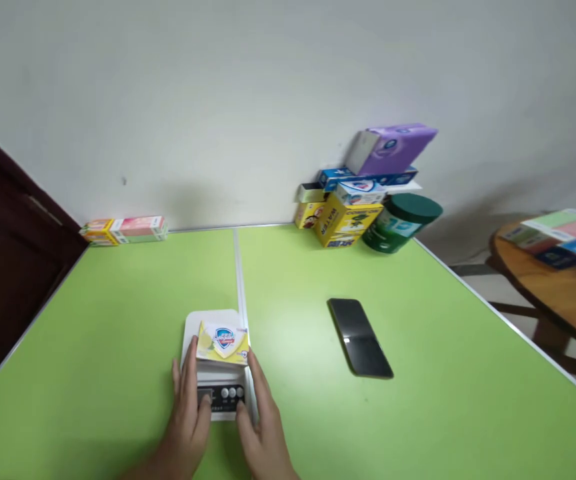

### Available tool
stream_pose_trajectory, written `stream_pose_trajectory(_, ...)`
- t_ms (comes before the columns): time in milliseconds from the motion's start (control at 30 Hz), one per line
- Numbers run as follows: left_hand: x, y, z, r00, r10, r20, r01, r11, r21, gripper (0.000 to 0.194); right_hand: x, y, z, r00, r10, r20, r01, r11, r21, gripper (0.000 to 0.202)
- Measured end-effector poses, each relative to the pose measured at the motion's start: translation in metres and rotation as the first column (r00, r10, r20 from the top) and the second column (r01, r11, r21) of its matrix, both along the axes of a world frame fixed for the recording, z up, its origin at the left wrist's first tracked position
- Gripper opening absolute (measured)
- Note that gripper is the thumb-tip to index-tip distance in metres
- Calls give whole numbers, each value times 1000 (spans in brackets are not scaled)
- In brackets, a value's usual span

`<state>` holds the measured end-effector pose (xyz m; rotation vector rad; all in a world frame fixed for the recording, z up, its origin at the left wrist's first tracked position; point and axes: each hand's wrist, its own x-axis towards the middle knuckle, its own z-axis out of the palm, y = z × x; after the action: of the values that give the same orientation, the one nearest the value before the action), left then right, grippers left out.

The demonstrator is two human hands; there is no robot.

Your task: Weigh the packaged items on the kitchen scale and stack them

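soap box [224,343], yellow and white, sits over the pan of a white scale [213,317], near the front of the green table [118,347]. left hand [188,400] at its left end, right hand [263,413] at its right. fingers long and fairly straight, fingertips at the box's ends, so the box lies between the two hands; whether they grip hard or only steady it, cannot tell. also cannot tell if the box's full weight is on the pan.

risks, as i judge them:
- both thumbs lie low by the black control panel [221,398]; a stray press on the buttons [233,393] could change a setting. the left thumb partly covers the display.
- fingers left on the box could add or take off load and spoil a reading.
- uneven release, one hand before the other, might skew the carton.
- metal strip [239,267] runs to the scale's right side; if a foot stands on it, the scale could rock.

phone [361,338] lies well apart to the right, little threat from there.
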<state>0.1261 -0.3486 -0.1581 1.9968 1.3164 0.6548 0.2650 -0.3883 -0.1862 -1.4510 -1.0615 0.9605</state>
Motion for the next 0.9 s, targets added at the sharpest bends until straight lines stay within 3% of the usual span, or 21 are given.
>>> stream_pose_trajectory(100, -26, 15, 0, 1000, -3, -15, 3, 1000, 19, 80, 3, -1, -12, 999, -19, 31, 21, 999, -46, 72)
stream_pose_trajectory(167, -40, 31, 5, 999, 31, -14, -31, 999, 7, 79, 18, 0, -7, 996, -34, 85, 41, 995, -87, 67)
stream_pose_trajectory(233, -49, 50, 12, 1000, -12, -22, 12, 1000, -17, 73, 34, 5, 5, 981, -15, 193, 35, 994, -101, 63)
stream_pose_trajectory(333, -50, 76, 22, 977, -208, -51, 206, 977, -48, 75, 49, 22, 21, 917, 114, 383, -100, 993, -55, 61)
stream_pose_trajectory(433, -39, 93, 25, 927, -366, -83, 361, 930, -71, 78, 53, 44, 28, 813, 273, 514, -285, 957, -57, 54)
stream_pose_trajectory(567, -33, 104, 21, 885, -452, -113, 450, 892, -49, 66, 57, 65, 29, 737, 344, 582, -335, 934, -127, 39)
stream_pose_trajectory(667, -44, 117, 22, 873, -480, -82, 480, 877, -21, 67, 57, 78, 33, 719, 350, 600, -352, 928, -121, 37)
stream_pose_trajectory(767, -65, 144, 29, 881, -469, -61, 470, 883, 8, 67, 46, 104, 45, 705, 380, 599, -379, 916, -135, 37)
stream_pose_trajectory(900, -97, 198, 45, 915, -389, -108, 401, 905, 141, 61, 12, 170, 60, 731, 387, 562, -408, 908, -95, 37)
